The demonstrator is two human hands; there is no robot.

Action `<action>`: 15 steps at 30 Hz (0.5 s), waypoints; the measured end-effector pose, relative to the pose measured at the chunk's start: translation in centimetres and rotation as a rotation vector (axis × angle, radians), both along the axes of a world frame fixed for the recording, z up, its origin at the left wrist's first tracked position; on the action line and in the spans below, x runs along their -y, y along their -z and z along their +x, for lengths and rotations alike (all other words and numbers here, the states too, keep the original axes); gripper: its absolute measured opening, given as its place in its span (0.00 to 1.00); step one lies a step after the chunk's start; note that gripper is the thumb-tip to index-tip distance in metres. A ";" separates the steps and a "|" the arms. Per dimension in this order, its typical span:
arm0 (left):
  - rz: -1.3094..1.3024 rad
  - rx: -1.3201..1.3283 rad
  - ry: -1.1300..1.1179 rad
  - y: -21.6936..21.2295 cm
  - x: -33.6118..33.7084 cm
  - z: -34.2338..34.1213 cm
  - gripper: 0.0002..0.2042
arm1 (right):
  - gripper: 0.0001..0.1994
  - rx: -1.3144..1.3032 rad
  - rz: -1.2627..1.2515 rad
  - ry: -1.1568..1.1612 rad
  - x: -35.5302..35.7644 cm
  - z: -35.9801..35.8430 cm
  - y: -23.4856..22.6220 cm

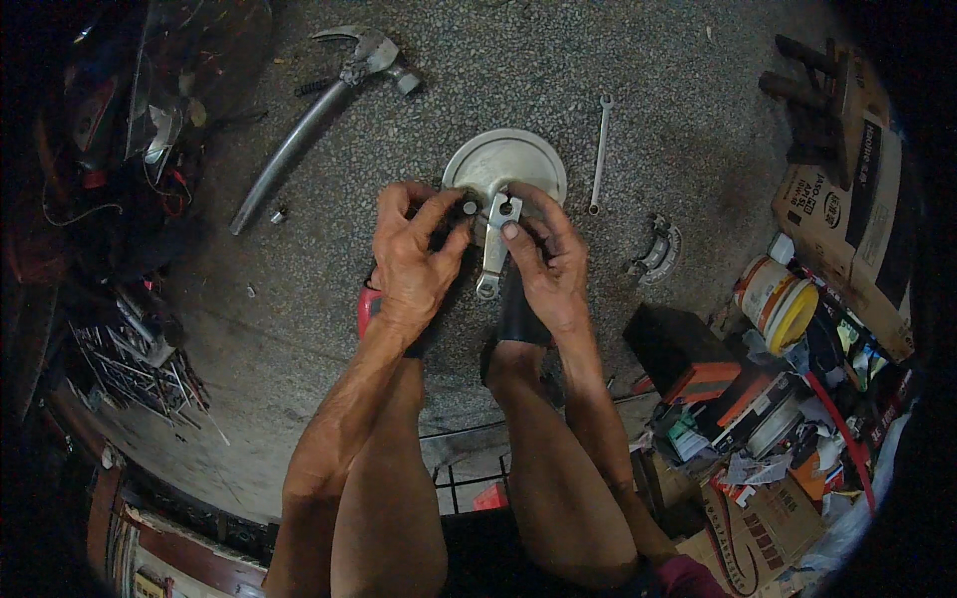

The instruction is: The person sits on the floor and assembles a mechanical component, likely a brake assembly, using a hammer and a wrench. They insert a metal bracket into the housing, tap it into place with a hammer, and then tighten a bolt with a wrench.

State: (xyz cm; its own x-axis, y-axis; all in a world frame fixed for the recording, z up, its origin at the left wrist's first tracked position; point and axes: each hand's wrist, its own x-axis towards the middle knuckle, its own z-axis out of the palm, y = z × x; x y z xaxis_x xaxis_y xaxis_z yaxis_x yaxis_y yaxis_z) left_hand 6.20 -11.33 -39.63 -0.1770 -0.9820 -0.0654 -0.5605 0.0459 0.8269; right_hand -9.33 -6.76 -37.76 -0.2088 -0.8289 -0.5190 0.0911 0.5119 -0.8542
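A round silver metal plate [506, 157] lies on the speckled floor in front of me. Over its near edge, a short metal lever arm [495, 249] points toward me; its far end has a round, slotted hole. My right hand [550, 261] pinches that end between thumb and fingers. Just left of it, my left hand [419, 254] holds a small bolt [470, 208] in its fingertips, its round end showing. Whether the lever arm is fixed to the plate, I cannot tell.
A claw hammer [309, 140] lies at far left, a combination wrench [600, 154] right of the plate. Nearer is a curved metal part [658, 249]. Cardboard boxes [842, 219], a bucket [773, 299] and clutter fill the right side; thin metal rods [135, 369] lie at left.
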 end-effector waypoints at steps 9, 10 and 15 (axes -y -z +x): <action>-0.066 -0.014 0.071 0.1 0.4 0.1 0.17 | 0.21 -0.009 -0.004 -0.003 -0.1 0.0 0.2; -0.074 -0.020 0.075 0.1 0.4 0.0 0.17 | 0.21 -0.018 -0.014 -0.004 -0.1 0.0 0.2; -0.017 -0.075 0.028 0.4 0.2 0.0 0.17 | 0.22 -0.043 -0.020 -0.038 -0.1 0.1 -0.1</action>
